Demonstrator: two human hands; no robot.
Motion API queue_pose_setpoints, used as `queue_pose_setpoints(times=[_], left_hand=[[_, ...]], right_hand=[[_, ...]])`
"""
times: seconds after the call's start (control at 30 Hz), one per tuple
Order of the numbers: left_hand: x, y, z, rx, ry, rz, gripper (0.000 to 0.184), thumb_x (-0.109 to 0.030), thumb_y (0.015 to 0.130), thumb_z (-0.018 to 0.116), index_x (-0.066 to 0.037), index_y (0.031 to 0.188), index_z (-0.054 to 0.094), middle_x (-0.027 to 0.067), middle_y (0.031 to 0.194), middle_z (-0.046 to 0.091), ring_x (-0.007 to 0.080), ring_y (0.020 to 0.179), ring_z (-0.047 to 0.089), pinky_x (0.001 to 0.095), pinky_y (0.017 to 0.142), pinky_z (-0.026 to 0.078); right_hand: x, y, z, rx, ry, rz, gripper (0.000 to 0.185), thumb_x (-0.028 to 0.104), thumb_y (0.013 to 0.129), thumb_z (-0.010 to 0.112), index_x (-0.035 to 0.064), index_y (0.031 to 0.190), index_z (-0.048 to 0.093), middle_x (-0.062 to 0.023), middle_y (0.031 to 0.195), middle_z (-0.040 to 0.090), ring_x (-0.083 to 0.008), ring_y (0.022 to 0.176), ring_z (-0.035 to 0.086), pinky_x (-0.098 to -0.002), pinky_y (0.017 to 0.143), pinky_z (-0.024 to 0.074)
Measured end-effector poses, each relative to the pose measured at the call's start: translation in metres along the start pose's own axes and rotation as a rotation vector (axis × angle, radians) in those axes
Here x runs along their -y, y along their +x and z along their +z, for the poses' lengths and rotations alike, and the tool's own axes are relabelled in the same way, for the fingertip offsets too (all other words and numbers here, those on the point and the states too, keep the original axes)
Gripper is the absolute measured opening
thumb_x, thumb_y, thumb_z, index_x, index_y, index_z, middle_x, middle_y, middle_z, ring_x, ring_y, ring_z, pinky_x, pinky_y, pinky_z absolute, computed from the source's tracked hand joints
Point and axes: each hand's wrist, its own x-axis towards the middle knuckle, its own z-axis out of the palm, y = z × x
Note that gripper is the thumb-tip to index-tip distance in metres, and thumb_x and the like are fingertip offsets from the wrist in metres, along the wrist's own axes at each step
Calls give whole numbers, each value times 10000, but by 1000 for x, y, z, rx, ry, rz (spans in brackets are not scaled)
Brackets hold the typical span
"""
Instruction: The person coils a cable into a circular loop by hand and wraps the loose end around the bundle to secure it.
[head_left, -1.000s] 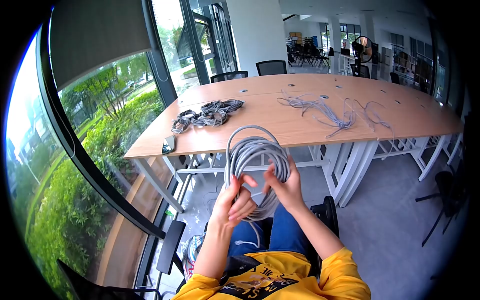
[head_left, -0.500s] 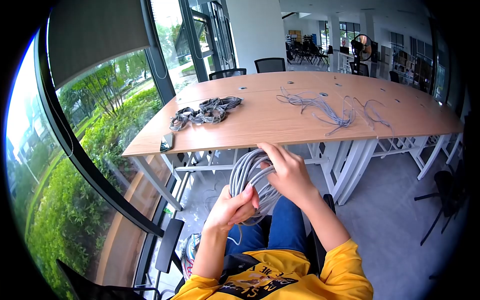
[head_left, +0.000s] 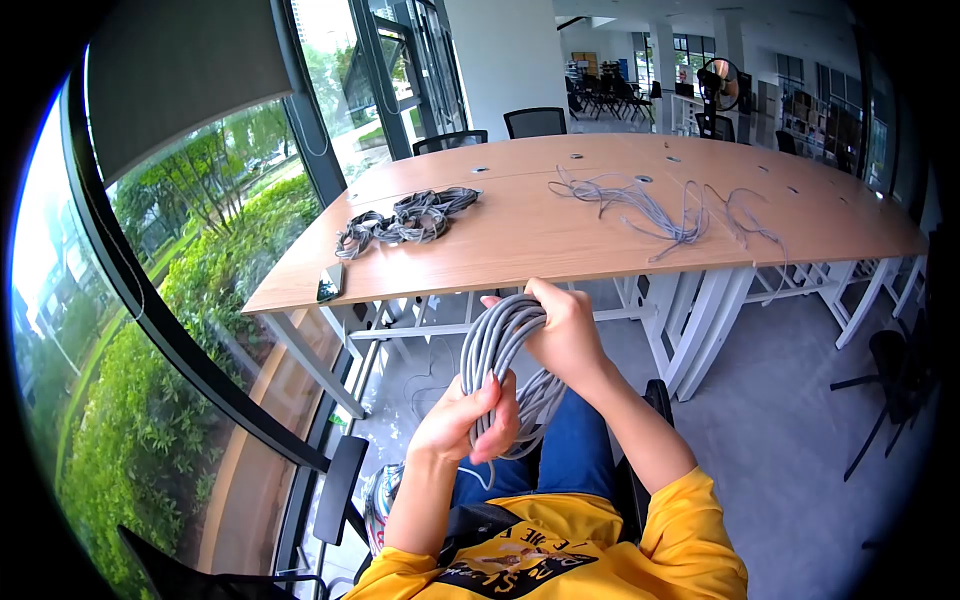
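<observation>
A thick coil of grey cable (head_left: 492, 345) hangs between my hands, above my lap and in front of the table edge. My left hand (head_left: 468, 418) is closed around the coil's lower left side, with the thumb across the strands. At the coil's upper right, my right hand (head_left: 562, 328) grips the bundled loops; its fingertips are partly hidden behind them. A short loose end of the cable (head_left: 484, 476) dangles below my left hand. The lower right part of the coil rests close to my thighs.
On the wooden table (head_left: 400, 275) lie several bundled dark grey cables (head_left: 412, 217), a phone (head_left: 330, 283) at the left corner and loose grey cables (head_left: 665, 220) toward the right. Chairs (head_left: 536, 122) stand behind it. A chair armrest (head_left: 341, 490) is at my left, beside the windows.
My right hand has shifted slightly down and closed on the top of the coil, where its fingers were more spread before. The loops now lie closer together.
</observation>
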Motion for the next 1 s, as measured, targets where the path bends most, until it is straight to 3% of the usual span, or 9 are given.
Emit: queue_pose_setpoints(times=[0.27,0.33,0.57,0.6,0.67,0.73,0.83,0.9,1.0], left_hand=[[4,-3,-12,176,-298,155,358,-326,892,294,-31,717,396,-10,374,376,68,252,358,165,233,262],[-3,0,-7,240,-355,179,349,-317,897,278,-43,711,387,-35,371,352,37,255,316,148,250,245],[3,3,-3,406,-443,221,386,-348,879,333,24,942,416,-58,376,345,14,271,306,130,273,234],[3,6,-6,506,-416,240,540,-364,864,369,51,1191,261,-55,380,357,20,272,324,133,278,243],[1,8,-2,517,-404,221,588,-371,864,370,30,1239,159,-50,389,376,17,275,338,132,281,259],[-2,4,5,433,-422,186,708,-343,875,361,-18,1278,-122,-42,396,392,19,278,350,138,285,278],[-7,4,7,362,-418,204,611,-280,892,323,-127,1303,-103,-36,386,370,31,268,321,147,278,267],[-15,2,8,391,-446,332,572,-229,897,316,-205,1311,-77,-39,392,349,39,279,302,166,284,239],[-35,-1,11,295,-389,611,527,-261,905,274,-238,1310,-62,-33,397,358,40,271,293,172,265,256]], right_hand=[[-8,-1,2,-90,57,-218,143,73,718,610,-33,688,518,-75,451,484,-107,385,467,-236,379,361],[9,-6,-5,213,486,613,140,109,754,566,-29,762,548,-72,458,493,-144,334,476,-249,335,363],[10,-7,-3,203,462,573,141,106,765,549,-30,798,557,-33,449,478,-88,316,444,-216,295,331],[11,-8,-2,194,467,568,136,103,763,548,-32,782,554,-31,446,476,-90,312,441,-218,291,327],[8,-9,-1,187,472,565,133,99,761,547,-34,766,551,-30,443,473,-93,307,438,-220,288,323],[-2,-11,0,302,581,577,159,140,780,549,-18,769,537,-38,489,502,-94,348,467,-214,321,346],[-3,-9,4,348,834,525,219,224,804,539,6,800,521,-52,555,538,-100,448,522,-212,424,407],[-6,-18,5,476,1024,593,462,470,819,420,20,853,520,-79,614,565,-128,606,561,-246,618,438],[-35,-47,26,330,1070,849,532,537,809,357,32,783,521,-77,599,553,-131,589,547,-239,626,432]])
